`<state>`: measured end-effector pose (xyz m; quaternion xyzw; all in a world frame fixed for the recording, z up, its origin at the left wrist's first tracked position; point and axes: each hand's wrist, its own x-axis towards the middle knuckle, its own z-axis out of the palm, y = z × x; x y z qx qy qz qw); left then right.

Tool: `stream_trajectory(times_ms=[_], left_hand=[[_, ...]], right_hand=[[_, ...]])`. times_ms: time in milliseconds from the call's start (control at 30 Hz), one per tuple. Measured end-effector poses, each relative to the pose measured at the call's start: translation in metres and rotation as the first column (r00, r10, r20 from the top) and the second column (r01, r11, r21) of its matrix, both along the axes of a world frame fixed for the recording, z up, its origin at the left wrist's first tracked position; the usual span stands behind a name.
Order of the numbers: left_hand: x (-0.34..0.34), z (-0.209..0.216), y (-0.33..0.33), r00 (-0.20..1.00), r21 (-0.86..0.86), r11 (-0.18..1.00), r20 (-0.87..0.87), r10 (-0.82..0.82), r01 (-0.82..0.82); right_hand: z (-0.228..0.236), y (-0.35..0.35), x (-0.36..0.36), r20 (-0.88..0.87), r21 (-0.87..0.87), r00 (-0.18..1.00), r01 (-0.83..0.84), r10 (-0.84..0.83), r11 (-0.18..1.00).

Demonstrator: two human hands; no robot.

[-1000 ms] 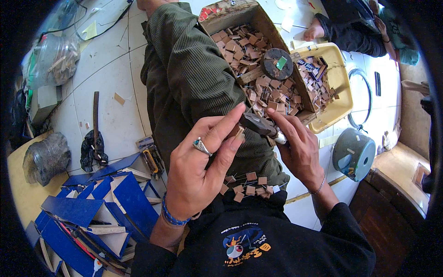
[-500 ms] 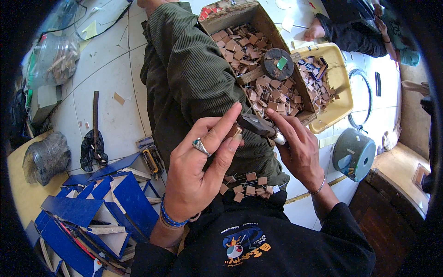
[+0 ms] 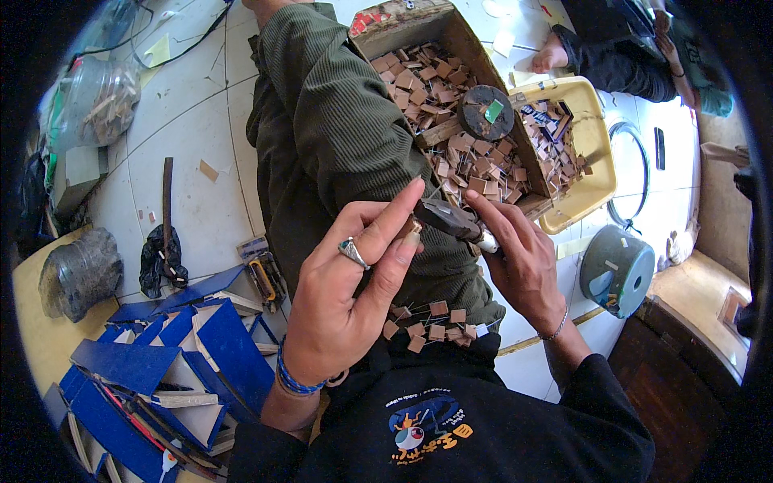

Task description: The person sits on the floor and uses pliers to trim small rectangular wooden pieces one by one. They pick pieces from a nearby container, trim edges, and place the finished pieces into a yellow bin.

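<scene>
Right over the corduroy trouser leg, we've got the left hand pinching a small brown piece between thumb and fingers, while the right hand is wrapped round the pliers, nose aimed at about ten o'clock. The pliers' tip is just beside that piece, but whether the jaws are biting on anything we honestly can't tell — too small and dark. Our first worry is the pinch: only a little of the piece shows, so a sideways tug from the pliers could twist it loose. Second, the left index fingertip reaches right up by the metal, so a slip might nip skin. Then there's the loose pile of pinned squares at six o'clock from the grip, sitting on the lap; one shift of the leg could slide them off, and those thin pins look prickly. If the piece drops towards one o'clock, it'd probably vanish among the lookalikes in the wooden box, where the dark round disc sits, or in the yellow tray past it at two — good luck finding it there.
</scene>
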<state>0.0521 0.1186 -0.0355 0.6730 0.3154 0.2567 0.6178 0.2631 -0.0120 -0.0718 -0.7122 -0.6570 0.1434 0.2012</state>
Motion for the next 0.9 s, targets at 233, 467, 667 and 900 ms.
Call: stream_trajectory(times_ms=[233,467,667,900], left_hand=[[-0.0043,0.0033,0.0034,0.997,-0.163,0.984,0.041,-0.061,0.067],[-0.0047,0.0008,0.0035,0.998,-0.147,0.988,0.044,-0.049,0.055],[-0.0041,-0.0034,0.0031,0.998,-0.133,0.99,0.057,-0.033,0.041],[-0.0038,-0.0021,0.0025,1.0,-0.101,0.995,0.016,-0.024,0.025]], right_hand=[[0.0002,-0.0001,-0.0003,-0.008,0.003,1.0,0.002,-0.002,1.0],[0.0019,0.0021,0.0008,-0.01,0.0,1.0,-0.004,0.004,1.0],[0.0046,0.0032,0.0008,-0.041,-0.019,0.999,0.002,-0.003,1.0],[0.0037,0.0029,0.0005,-0.018,-0.01,1.0,-0.006,0.006,1.0]])
